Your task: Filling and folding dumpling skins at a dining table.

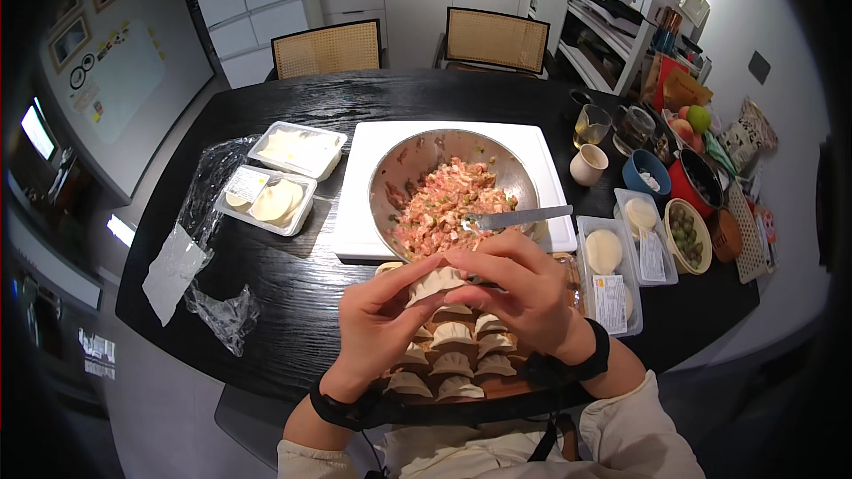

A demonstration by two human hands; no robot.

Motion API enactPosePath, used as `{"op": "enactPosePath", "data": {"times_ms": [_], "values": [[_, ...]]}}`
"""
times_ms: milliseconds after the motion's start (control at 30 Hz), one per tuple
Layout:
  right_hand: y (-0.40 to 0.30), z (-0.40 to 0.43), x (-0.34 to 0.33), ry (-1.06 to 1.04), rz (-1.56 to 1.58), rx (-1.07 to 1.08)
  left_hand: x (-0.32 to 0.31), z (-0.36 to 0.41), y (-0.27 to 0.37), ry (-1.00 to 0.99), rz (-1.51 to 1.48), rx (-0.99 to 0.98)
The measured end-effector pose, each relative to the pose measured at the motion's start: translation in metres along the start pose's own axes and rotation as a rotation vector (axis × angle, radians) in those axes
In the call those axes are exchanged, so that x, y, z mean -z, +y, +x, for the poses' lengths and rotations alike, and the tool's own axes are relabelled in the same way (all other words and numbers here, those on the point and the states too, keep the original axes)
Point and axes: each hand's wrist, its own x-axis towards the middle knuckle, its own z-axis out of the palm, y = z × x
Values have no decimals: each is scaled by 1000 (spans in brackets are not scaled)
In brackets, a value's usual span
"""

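Between my left hand (376, 319) and my right hand (526, 296), a pleated dumpling (434, 285) is pinched by its edge with the thumbs and fingertips. It is held above a wooden board (512, 387) bearing rows of folded dumplings (452, 334), partly hidden by my hands and wrists. Just beyond my fingers stands a steel bowl (381, 179) of minced meat filling (452, 199) with green bits. A flat metal utensil (522, 216) leans in the filling, its end over the bowl's right rim. Under the bowl lies a white rectangular board (356, 146).
Plastic trays of round wrappers stand left (266, 203) and right (609, 266). Crumpled clear film (226, 313) lies on the black table (286, 319). At the right are a beige cup (588, 165), a glass pitcher (592, 126), a blue bowl (647, 173) and a bowl of green fruit (687, 236).
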Motion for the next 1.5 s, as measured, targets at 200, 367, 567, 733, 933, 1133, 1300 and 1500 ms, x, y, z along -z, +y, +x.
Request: {"op": "enactPosePath", "data": {"times_ms": [200,367,567,733,933,1133,1300,1500], "values": [[2,-3,3,17,-51,26,-5,8,7,77,309,-267],[1,-3,2,42,-72,35,-1,10,12,216,659,-558],[1,0,-1,-3,-86,51,1,9,5,188,812,-656],[10,-5,-4,-46,-120,158,1,9,0,120,818,-755],[10,-6,-5,-53,-217,203,0,9,5,89,815,-652],[10,-6,-7,-49,-177,109,-5,7,16,121,790,-519],[-4,-1,-7,-62,-38,-48,3,6,5,70,830,-656],[-9,-5,21,-79,-127,-54,-1,9,12,101,639,-664]]}}
